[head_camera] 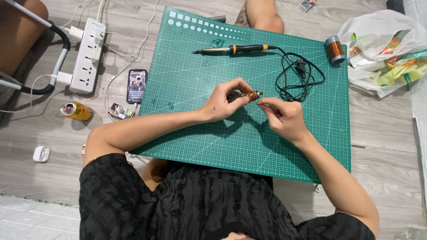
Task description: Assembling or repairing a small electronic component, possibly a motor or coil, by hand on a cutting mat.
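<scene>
Packaging sits at the upper right of the frame: a white plastic bag (382,49) on the floor, holding wrappers in green, yellow and red. Just left of it, on the corner of the green mat (249,142), stands a spool (335,50) of copper wire with grey ends. At the left of the frame a yellow can (76,110) lies on its side on the floor, below a white power strip (87,55); a phone (136,86) with a lit screen lies beside the mat's left edge, and a small white case (41,154) sits lower left.

Across the top of the mat lies a soldering iron (235,49) with an orange and black handle, its black cord (296,75) coiled to the right.

The coil (253,95) is small, wound in copper-coloured wire on a dark stem, and is held above the middle of the mat. The left hand (227,101) pinches it between thumb and fingertips, wrist bent, forearm running down to the lower left. The right hand (284,116) is curled closed just right of the coil, thumb and forefinger pressed together near its end; whatever they grip is too fine to make out.
</scene>
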